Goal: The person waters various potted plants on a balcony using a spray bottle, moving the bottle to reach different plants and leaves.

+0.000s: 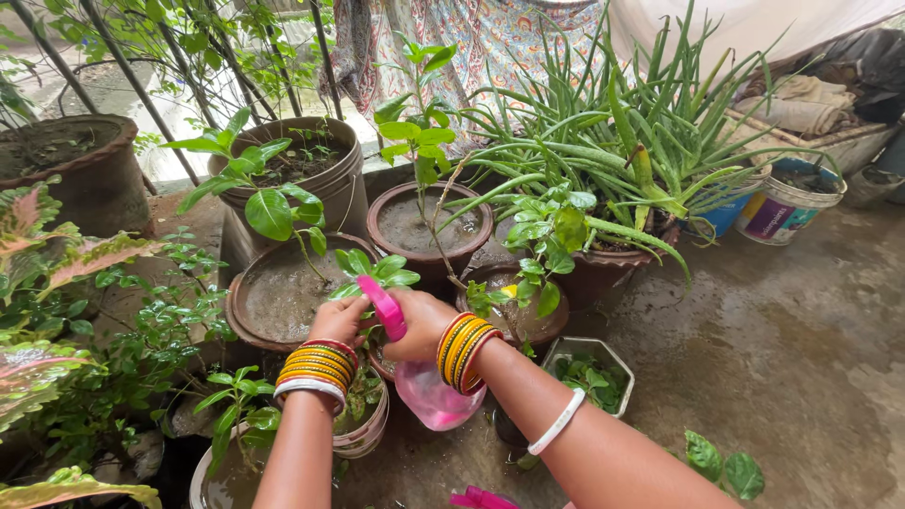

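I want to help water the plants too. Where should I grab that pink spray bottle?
Probably by the narrow neck under the pink trigger head of the clear pink plastic spray bottle, coming from the side. The round belly below looks too wide for small fingers. The right hand wraps that neck, and the left hand touches the head.

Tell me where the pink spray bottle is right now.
In the head view, low and centre: the pink spray bottle is gripped at its nozzle by both the left hand and right hand, above small potted plants.
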